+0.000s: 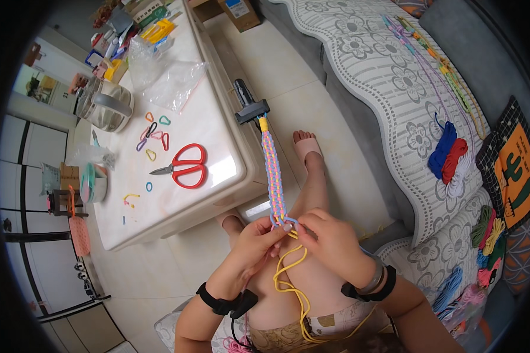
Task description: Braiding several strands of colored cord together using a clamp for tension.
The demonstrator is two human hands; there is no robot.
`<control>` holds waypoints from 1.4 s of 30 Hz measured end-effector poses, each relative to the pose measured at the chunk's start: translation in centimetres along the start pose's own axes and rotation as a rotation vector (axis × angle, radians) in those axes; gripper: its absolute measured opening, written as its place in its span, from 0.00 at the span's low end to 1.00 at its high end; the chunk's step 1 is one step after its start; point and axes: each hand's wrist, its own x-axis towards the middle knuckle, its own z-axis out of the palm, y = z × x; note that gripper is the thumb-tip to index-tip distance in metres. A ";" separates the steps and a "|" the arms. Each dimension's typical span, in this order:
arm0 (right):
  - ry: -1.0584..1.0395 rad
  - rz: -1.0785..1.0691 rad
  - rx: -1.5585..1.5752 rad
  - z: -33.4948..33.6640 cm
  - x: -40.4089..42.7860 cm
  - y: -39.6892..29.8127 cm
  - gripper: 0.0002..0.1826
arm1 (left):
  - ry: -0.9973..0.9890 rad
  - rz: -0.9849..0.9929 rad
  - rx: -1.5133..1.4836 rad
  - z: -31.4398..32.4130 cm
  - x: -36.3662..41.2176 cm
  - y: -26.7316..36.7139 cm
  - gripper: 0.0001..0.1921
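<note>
A braided cord strap (pixel 273 172) in blue, pink and yellow hangs taut from a black clamp (pixel 252 108) at the table's edge. At its lower end my left hand (pixel 258 242) pinches the cords between thumb and fingers. Close beside it on the right, my right hand (pixel 329 242) grips a blue cord (pixel 293 220) with thumb and forefinger. Loose yellow cords (pixel 285 290) trail from the work over my lap. Some cord ends are hidden by my fingers.
Red-handled scissors (pixel 189 167), several small carabiner clips (pixel 165 141), a glass kettle (pixel 105 106) and plastic bags (pixel 172 84) lie or stand on the white table (pixel 216 150). Blue, red and white cord bundles (pixel 454 156) rest on the sofa cover (pixel 393 110) to the right.
</note>
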 end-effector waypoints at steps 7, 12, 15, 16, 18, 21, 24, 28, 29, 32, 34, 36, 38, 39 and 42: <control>0.023 0.123 0.350 -0.5 1.0 0.6 0.04 | -0.023 -0.081 -0.090 -0.6 0.0 -0.6 0.07; 0.026 0.266 0.627 0.5 1.7 3.0 0.04 | -0.054 -0.096 -0.161 -0.8 0.3 -0.8 0.08; 0.022 0.326 0.723 0.3 1.8 2.9 0.04 | -0.035 -0.094 -0.178 -0.8 0.5 -0.9 0.07; 0.016 0.363 0.757 0.2 1.8 2.8 0.04 | -0.039 -0.083 -0.182 -0.9 0.6 -0.9 0.07; 0.009 0.390 0.795 0.1 1.7 2.9 0.04 | -0.043 -0.073 -0.186 -1.0 0.6 -1.0 0.07; 0.025 0.384 0.828 0.5 1.4 3.9 0.04 | -0.045 -0.055 -0.181 -0.9 0.6 -0.9 0.06; 0.023 0.330 0.761 0.4 1.2 3.9 0.04 | -0.029 -0.038 -0.173 -0.7 0.7 -1.1 0.06; -0.076 0.294 0.756 0.1 1.1 2.3 0.07 | -0.058 -0.032 -0.169 -1.0 0.9 -1.3 0.07; -0.076 0.294 0.754 0.0 1.1 2.3 0.07 | -0.052 -0.029 -0.169 -1.0 0.9 -1.3 0.07; -0.189 0.208 0.699 -0.5 1.0 2.2 0.09 | -0.064 -0.042 -0.189 -0.9 0.8 -1.3 0.08; -0.238 0.138 0.506 -1.0 1.1 2.2 0.08 | -0.061 -0.041 -0.189 -0.8 0.8 -1.2 0.08; -0.273 0.158 0.496 -1.0 1.2 2.6 0.08 | -0.057 -0.038 -0.188 -1.0 0.8 -1.2 0.07; -0.309 0.176 0.487 -1.1 1.5 2.9 0.08 | -0.057 -0.022 -0.187 -1.5 0.7 -1.5 0.06; -0.228 0.219 0.501 -1.3 1.7 3.0 0.08 | -0.059 -0.022 -0.186 -1.5 0.8 -1.4 0.06; -0.085 0.241 0.522 -0.9 1.9 3.6 0.08 | -0.092 -0.017 -0.207 -1.4 0.9 -1.3 0.05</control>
